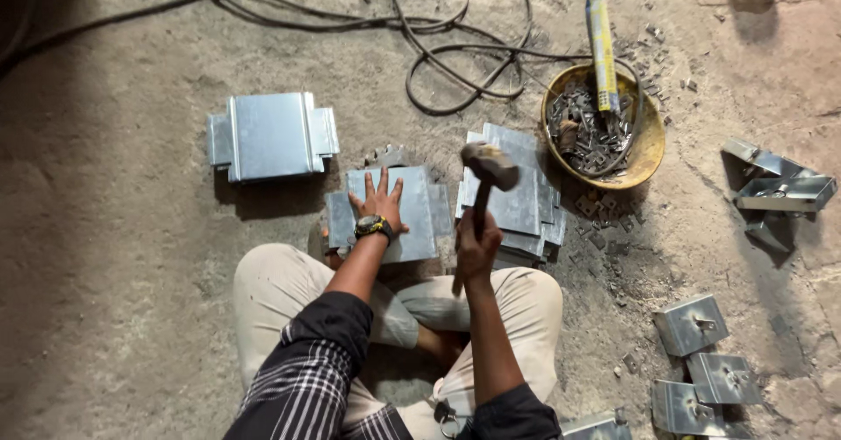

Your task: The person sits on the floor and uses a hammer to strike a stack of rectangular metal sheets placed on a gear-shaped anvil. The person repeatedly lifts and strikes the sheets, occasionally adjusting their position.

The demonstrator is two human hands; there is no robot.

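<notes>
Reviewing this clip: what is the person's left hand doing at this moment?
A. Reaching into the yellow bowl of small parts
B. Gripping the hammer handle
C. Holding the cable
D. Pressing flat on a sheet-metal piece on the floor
D. The left hand lies spread, palm down, on the sheet-metal piece in front of the knees, while the right hand holds the raised hammer.

One hammer (487, 170), one yellow bowl (650, 146), one wristwatch (373, 226), and three small metal boxes (690, 324) lower right.
</notes>
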